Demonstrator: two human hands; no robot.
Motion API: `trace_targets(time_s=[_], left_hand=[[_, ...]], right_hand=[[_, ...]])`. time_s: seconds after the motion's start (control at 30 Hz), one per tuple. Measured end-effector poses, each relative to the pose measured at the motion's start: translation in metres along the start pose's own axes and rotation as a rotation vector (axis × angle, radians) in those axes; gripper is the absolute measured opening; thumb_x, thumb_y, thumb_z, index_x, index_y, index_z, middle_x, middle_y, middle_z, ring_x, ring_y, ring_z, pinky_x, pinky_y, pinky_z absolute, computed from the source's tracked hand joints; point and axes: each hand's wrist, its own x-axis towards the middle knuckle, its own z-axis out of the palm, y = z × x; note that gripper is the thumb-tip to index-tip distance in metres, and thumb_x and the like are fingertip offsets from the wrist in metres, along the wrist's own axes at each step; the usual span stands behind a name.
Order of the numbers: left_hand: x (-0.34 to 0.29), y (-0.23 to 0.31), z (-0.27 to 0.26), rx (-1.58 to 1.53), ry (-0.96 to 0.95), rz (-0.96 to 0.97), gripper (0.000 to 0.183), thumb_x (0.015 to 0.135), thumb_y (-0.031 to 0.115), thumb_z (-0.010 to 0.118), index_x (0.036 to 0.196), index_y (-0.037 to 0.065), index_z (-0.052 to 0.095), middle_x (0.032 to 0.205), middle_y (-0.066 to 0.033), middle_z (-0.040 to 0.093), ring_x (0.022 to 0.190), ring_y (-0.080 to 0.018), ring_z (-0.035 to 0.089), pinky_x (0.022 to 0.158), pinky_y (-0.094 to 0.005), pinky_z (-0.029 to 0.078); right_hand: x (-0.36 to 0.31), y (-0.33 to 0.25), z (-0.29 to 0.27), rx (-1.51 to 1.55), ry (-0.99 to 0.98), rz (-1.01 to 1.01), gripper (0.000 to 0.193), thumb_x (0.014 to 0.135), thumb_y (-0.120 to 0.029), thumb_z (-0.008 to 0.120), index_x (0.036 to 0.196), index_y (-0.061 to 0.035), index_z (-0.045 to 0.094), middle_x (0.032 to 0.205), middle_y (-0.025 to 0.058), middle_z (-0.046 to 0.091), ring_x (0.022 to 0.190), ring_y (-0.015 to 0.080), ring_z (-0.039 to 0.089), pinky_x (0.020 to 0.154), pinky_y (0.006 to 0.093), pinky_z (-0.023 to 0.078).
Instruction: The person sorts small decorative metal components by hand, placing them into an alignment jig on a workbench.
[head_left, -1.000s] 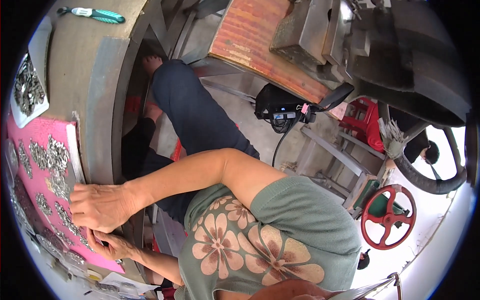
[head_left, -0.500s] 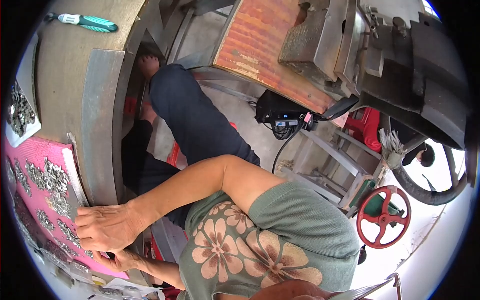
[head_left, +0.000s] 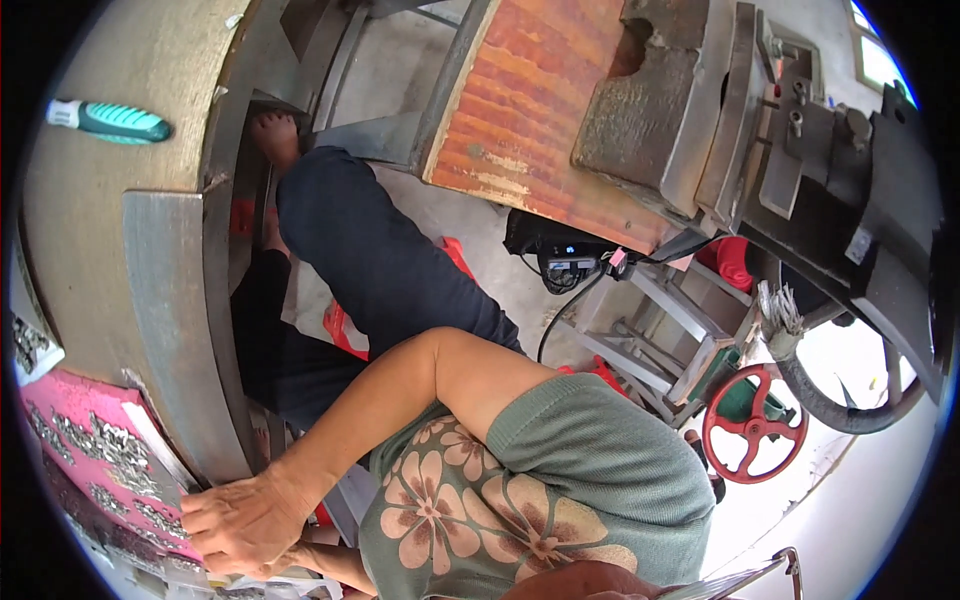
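Curling over the left hand [head_left: 297, 558], plainer to see a moment earlier, the right hand [head_left: 243, 526] screened the work near small silvery metal pieces [head_left: 122, 455] heaped on a pink mat [head_left: 85, 390], so whether either hand pinched anything could not be told.

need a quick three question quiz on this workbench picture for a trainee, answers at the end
1. Multiple choice: the small metal pieces are spread on a sheet of which colour?
a) blue
b) pink
c) yellow

2. True or false: the teal-handled tool lies apart from the metal pieces.

3. Short answer: what hides much of the left hand from the camera?

Key: 1. b; 2. true; 3. the right hand
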Motion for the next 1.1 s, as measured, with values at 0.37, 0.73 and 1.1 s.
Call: trace_targets(time_s=[0.37, 0.73, 1.1], left_hand=[[-0.021, 0.054, 0.012, -0.09, -0.102, -0.094, 0.035, 0.1, 0.016, 0.067, 0.128, -0.005, 0.062, 0.12, -0.0148, 0.068, 0.105, -0.0255, 0.064, 0.094, -0.0363, 0.052], [0.002, -0.014, -0.011, 0.019, 0.129, -0.143, 0.034, 0.102, 0.016, 0.063, 0.129, -0.005, 0.061, 0.121, -0.0153, 0.067, 0.107, -0.0264, 0.064, 0.095, -0.0368, 0.051], [0.012, 0.006, -0.018, -0.098, 0.407, -0.06, 0.014, 0.098, 0.008, 0.062, 0.108, 0.003, 0.071, 0.101, -0.012, 0.069, 0.097, -0.0298, 0.064, 0.103, -0.0446, 0.044]], right_hand=[[-0.013, 0.017, 0.013, -0.013, -0.004, -0.095, 0.038, 0.064, -0.039, 0.067, 0.058, -0.0018, 0.063, 0.068, 0.0133, 0.058, 0.071, 0.0313, 0.057, 0.071, 0.0481, 0.039], [0.014, -0.003, -0.038, -0.025, -0.078, -0.008, 0.017, 0.074, -0.018, 0.065, 0.072, -0.0066, 0.053, 0.075, 0.0059, 0.051, 0.076, 0.0251, 0.053, 0.073, 0.0411, 0.043], [0.033, -0.009, -0.055, -0.176, -0.324, 0.214, 0.012, 0.089, 0.005, 0.067, 0.099, -0.0008, 0.071, 0.085, 0.0095, 0.067, 0.076, 0.0199, 0.065, 0.069, 0.0301, 0.051]])
